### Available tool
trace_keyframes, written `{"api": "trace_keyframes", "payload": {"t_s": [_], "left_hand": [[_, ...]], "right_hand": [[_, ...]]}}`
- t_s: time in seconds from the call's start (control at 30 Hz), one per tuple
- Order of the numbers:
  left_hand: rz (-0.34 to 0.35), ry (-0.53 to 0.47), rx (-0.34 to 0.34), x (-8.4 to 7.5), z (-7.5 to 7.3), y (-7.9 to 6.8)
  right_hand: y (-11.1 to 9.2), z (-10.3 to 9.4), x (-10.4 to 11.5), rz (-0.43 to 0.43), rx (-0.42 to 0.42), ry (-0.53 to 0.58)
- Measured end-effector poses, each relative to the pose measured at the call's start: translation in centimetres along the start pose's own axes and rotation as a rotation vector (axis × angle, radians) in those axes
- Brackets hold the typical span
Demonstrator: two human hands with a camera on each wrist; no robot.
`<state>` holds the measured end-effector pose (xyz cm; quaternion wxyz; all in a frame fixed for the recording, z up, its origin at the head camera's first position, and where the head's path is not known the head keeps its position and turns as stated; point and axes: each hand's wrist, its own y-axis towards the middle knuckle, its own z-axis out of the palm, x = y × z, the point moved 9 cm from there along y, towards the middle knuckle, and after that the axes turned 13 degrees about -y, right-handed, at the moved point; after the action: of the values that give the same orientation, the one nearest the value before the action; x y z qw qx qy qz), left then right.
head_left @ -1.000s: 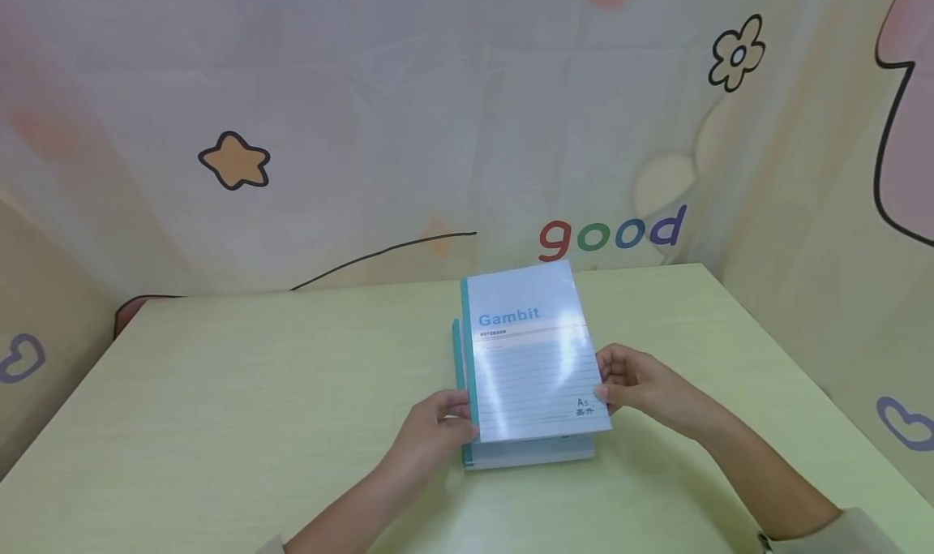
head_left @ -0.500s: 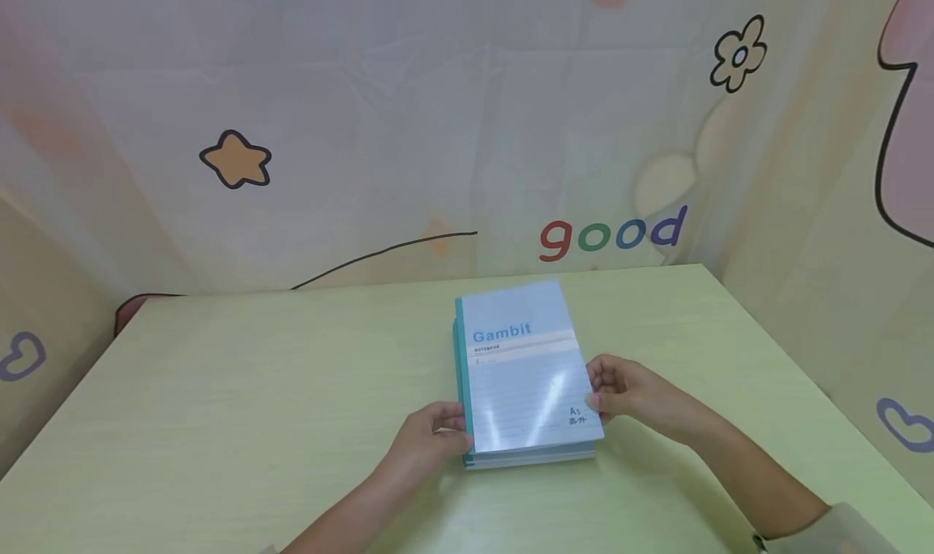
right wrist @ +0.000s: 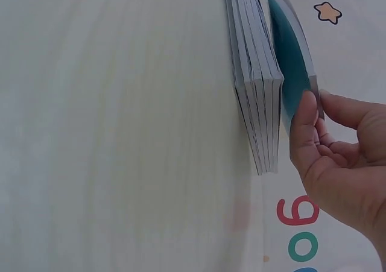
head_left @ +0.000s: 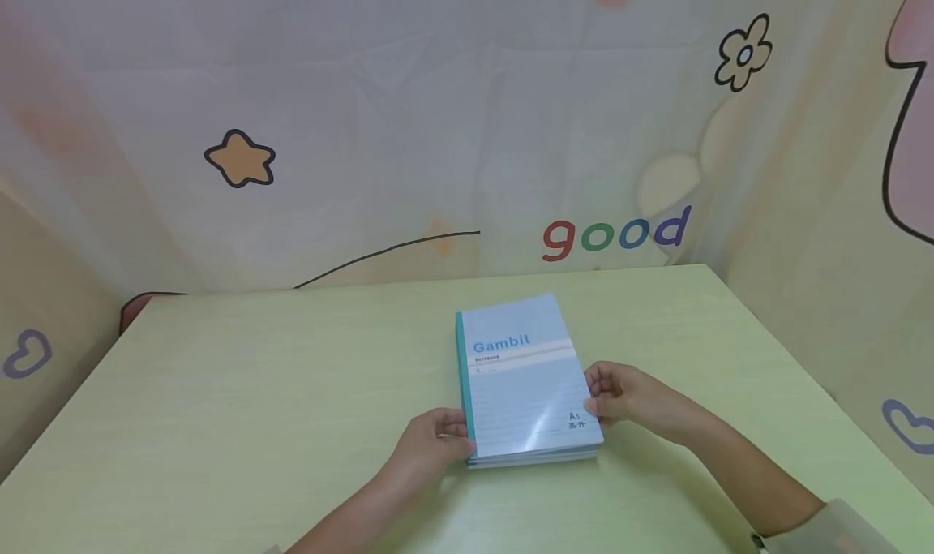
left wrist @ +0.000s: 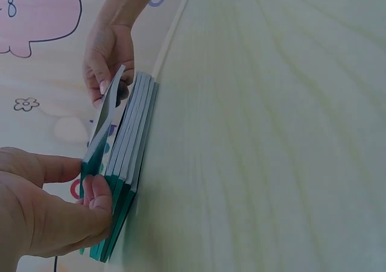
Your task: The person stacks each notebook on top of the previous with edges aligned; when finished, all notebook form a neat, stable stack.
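A light blue "Gambit" notebook (head_left: 520,396) with a teal spine lies nearly flat over a stack of similar notebooks (right wrist: 260,118). My left hand (head_left: 430,442) pinches its spine edge near the lower left corner. On the opposite edge, my right hand (head_left: 633,398) pinches it between thumb and fingers. Both wrist views show a narrow gap between the held notebook (left wrist: 104,124) and the stack beneath. In the head view the top notebook hides most of the stack; only page edges at the front show.
The pale green-yellow table (head_left: 255,408) extends to both sides of the stack. Behind it hangs a curtain (head_left: 350,156) printed with a star, a flower and the word "good". Similar cloth lines both sides.
Both hands have lowered the notebook onto or just above the stack, bringing it closer in line with the stack's edges. It has moved slightly toward me.
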<state>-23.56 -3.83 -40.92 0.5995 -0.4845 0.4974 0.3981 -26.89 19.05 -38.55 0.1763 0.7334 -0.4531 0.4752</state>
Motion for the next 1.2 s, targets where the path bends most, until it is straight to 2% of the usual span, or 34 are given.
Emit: {"api": "trace_keyframes", "payload": {"t_s": [0.37, 0.67, 0.97, 1.2], "left_hand": [[-0.003, 0.071, -0.027, 0.3, -0.1, 0.0], [0.03, 0.098, -0.02, -0.1, -0.1, -0.4], [0.083, 0.173, 0.0, -0.5, 0.3, -0.6], [0.092, 0.209, 0.012, -0.6, 0.4, -0.6]], "right_hand": [[0.2, 0.4, -0.5, 0.036, 0.019, -0.023], [0.5, 0.6, -0.7, 0.05, 0.021, -0.057], [0.5, 0.9, -0.9, 0.061, 0.025, -0.047], [0.4, 1.0, -0.7, 0.066, 0.015, -0.068]]}}
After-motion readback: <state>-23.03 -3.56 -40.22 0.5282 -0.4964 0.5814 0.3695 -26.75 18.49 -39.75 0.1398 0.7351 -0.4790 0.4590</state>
